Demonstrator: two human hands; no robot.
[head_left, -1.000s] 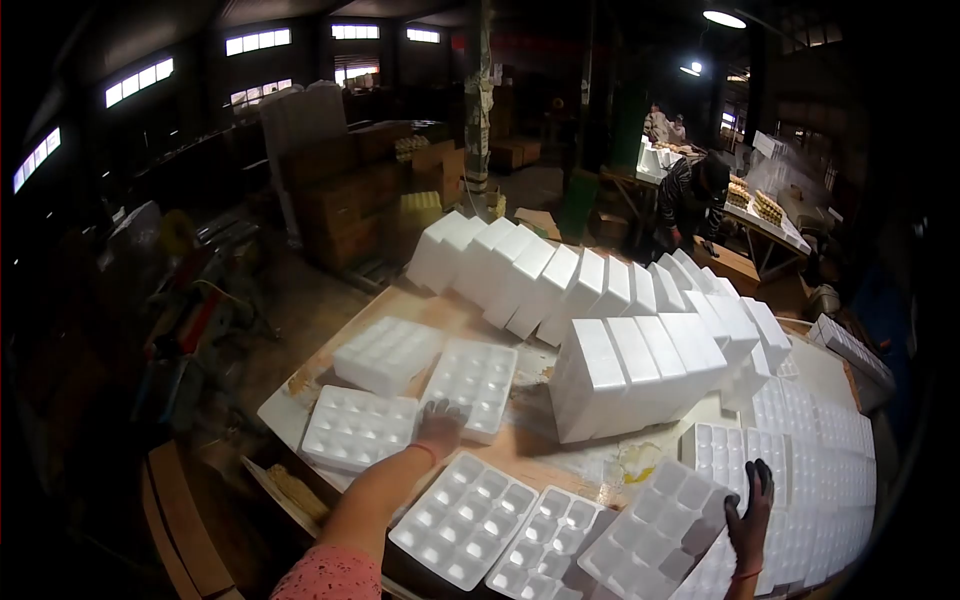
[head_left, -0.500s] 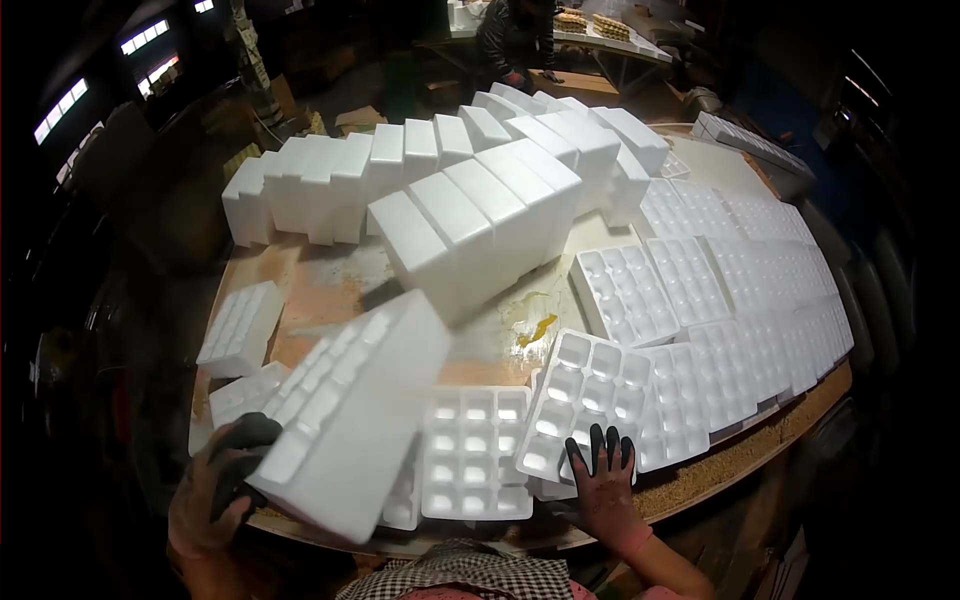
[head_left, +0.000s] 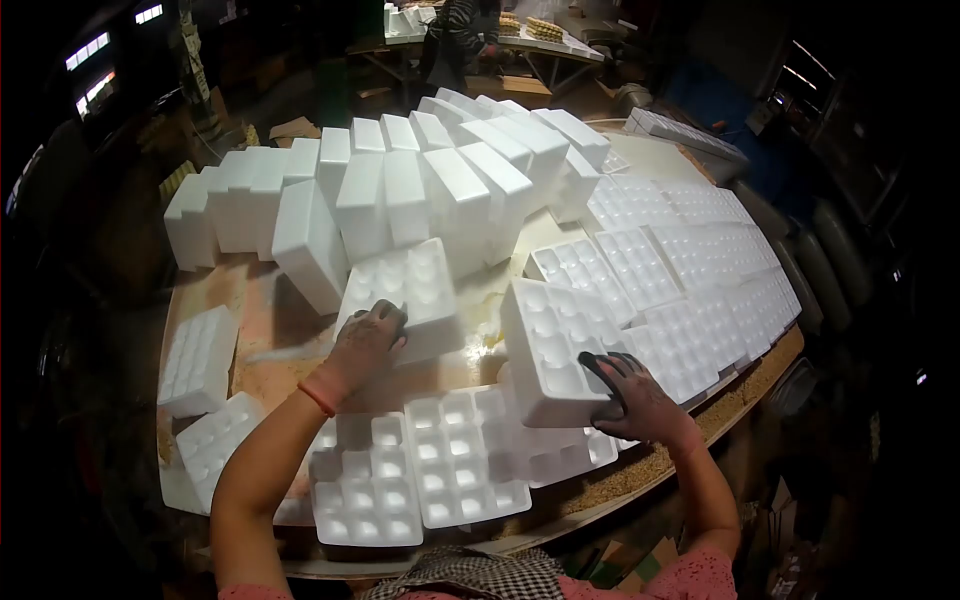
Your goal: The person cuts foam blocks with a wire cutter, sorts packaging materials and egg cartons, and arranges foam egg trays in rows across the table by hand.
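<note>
My left hand (head_left: 372,338), in a dark-fingered glove, lies on a white foam tray block (head_left: 415,285) near the middle of the table, its fingers bent over the cupped top. On the right, my right hand (head_left: 635,400) grips the edge of a tilted white foam tray (head_left: 560,345), thumb over the cups and the other fingers at its side. Two cupped trays lie flat near the front edge, one at the left (head_left: 368,490) and one beside it (head_left: 460,455). Behind my left hand white blocks (head_left: 390,190) stand on edge in rows.
Rows of cupped trays (head_left: 700,260) cover the table's right side. Two more trays (head_left: 198,360) lie at the left. The wooden table (head_left: 265,320) has a rough front edge. A person in striped sleeves (head_left: 462,35) is at a far table.
The block from my left hand's side has left the front left; that hand is now on a block farther in. My right hand has a tray lifted and tilted. The standing blocks have spread apart.
</note>
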